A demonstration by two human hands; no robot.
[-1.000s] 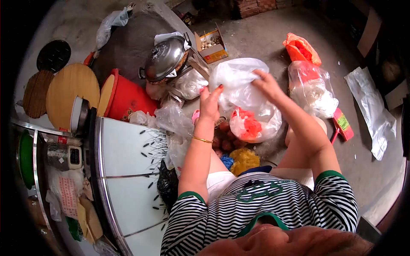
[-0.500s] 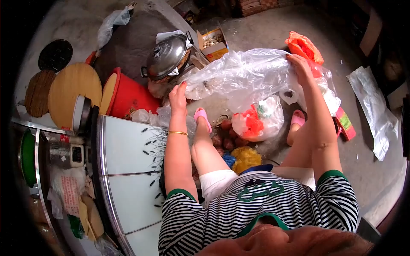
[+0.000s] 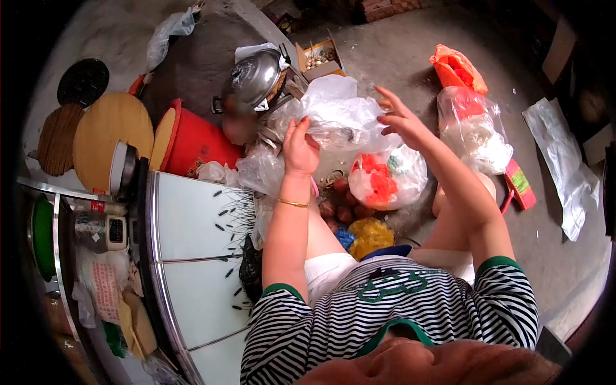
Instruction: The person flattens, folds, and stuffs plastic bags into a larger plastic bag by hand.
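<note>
A crumpled clear plastic bag (image 3: 343, 115) is bunched up between my two hands. My left hand (image 3: 301, 149) is at its left side, fingers curled upward; whether they pinch the film is unclear. On the other side my right hand (image 3: 401, 120) has its fingers spread beside the bag's right edge. Just below lies a round, filled plastic bag (image 3: 389, 178) with red and white showing through. Dark reddish round items (image 3: 344, 208) sit left of it, next to a yellow bag (image 3: 370, 237) and a blue one (image 3: 344, 239).
A lidded pot (image 3: 255, 80), a red bucket (image 3: 200, 142) and a small open box (image 3: 319, 61) stand at the upper left. Right of my hands are an orange bag (image 3: 457, 69), a filled clear bag (image 3: 476, 131) and a silvery sheet (image 3: 564, 167). A glass-topped surface (image 3: 192, 224) is at left.
The clear bag was stretched wide between my hands half a second ago; now it is bunched together. My hands have come closer to each other, and the right one's fingers have spread.
</note>
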